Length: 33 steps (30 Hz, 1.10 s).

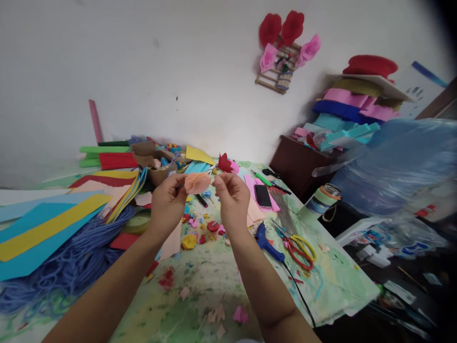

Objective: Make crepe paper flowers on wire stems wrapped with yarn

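Note:
A peach paper flower (197, 183) with ruffled layers is pinched between the thumb and fingers of my left hand (167, 200), above the middle of the table. Just to the flower's right, my right hand (233, 200) is closed in a pinch near its edge; what is between those fingertips, if anything, is too small to make out. Below the hands lie a yellow paper rosette (189, 241), a red paper rosette (213, 226) and scattered scraps. A black marker (202, 200) lies behind the flower.
Right of my forearm lie a blue glue gun (266, 243), scissors (300, 250), a phone (263, 196) and thin wires. Blue yarn (78, 257) and coloured paper sheets (46, 224) cover the left. A bottle (323, 200) stands near the right edge.

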Available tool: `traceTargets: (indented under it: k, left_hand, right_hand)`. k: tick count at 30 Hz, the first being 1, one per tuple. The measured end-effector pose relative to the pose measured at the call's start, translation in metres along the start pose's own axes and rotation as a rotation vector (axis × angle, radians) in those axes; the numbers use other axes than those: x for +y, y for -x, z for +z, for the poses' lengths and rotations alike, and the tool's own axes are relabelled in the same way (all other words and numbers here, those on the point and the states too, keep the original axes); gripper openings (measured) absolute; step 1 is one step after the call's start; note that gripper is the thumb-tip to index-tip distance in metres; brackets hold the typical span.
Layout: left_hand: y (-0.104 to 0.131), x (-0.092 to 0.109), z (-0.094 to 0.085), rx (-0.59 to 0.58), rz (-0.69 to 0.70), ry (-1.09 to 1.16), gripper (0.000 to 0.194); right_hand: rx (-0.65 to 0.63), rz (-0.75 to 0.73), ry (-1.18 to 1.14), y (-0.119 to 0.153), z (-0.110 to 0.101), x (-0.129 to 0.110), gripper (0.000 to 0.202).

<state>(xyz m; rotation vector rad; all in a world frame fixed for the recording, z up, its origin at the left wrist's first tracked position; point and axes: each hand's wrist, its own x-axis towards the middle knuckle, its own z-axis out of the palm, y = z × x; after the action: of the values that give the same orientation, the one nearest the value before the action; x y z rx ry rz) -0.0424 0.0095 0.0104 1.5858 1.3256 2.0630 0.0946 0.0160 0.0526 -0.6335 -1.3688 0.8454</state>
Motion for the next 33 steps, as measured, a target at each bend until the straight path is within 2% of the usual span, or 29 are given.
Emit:
traceTargets:
  k: [5, 9, 12, 15, 19, 23, 28, 33]
  left_hand:
    - [0.001, 0.008, 0.004, -0.008, -0.137, 0.119, 0.019]
    - [0.005, 0.016, 0.002, -0.023, -0.096, -0.028, 0.019]
    - [0.01, 0.021, 0.0, -0.042, 0.062, -0.299, 0.015]
    - [0.013, 0.026, 0.0, -0.054, 0.295, -0.523, 0.013]
    - [0.016, 0.028, 0.001, -0.113, 0.592, -0.639, 0.017]
    - [0.019, 0.027, 0.002, -0.169, 0.784, -0.687, 0.026]
    - [0.021, 0.032, 0.002, -0.164, 0.929, -0.687, 0.029]
    - [0.02, 0.037, 0.002, -0.174, 0.948, -0.711, 0.029]
  right_hand:
    - [0.018, -0.083, 0.106, 0.004, 0.005, 0.0, 0.01]
    - [0.018, -0.211, 0.254, 0.005, 0.001, 0.005, 0.015]
    - [0.022, -0.209, 0.275, 0.005, -0.004, 0.008, 0.014]
    - [0.041, -0.126, 0.192, 0.005, -0.01, 0.008, 0.019]
    - [0.039, 0.078, -0.068, 0.005, -0.017, 0.011, 0.025]
    - [0.031, 0.199, -0.284, 0.004, -0.021, 0.014, 0.024]
    - [0.012, 0.261, -0.393, 0.005, -0.025, 0.014, 0.02]
    - [0.016, 0.223, -0.289, 0.009, -0.03, 0.009, 0.02]
